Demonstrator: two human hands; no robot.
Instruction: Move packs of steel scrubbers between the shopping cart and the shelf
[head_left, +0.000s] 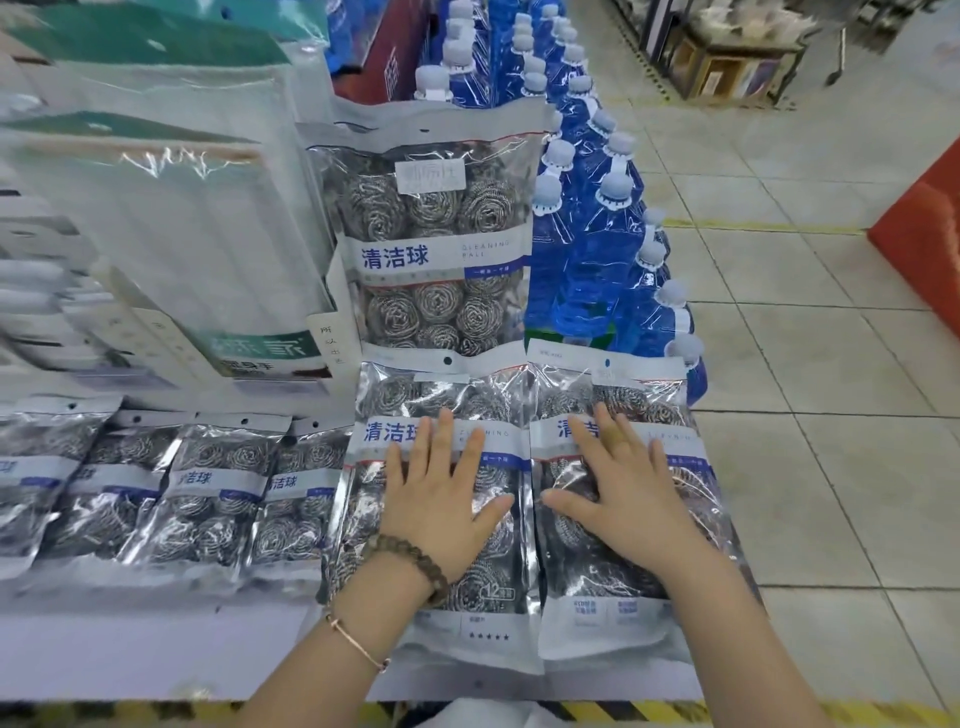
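Both hands (530, 493) press flat on two scrubber packs (524, 613), side by side

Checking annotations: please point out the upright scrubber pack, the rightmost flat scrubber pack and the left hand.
upright scrubber pack (410, 257): head view, on its white label band.
rightmost flat scrubber pack (602, 621): head view, on its lower white panel.
left hand (441, 501): head view, on the back of the hand.

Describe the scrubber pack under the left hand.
The pack is a clear glossy bag of coiled steel scrubbers, with a white holed header, a white band printed in blue and a white foot. It lies face up on the shelf. The left hand rests flat on it; its right edge meets another pack.
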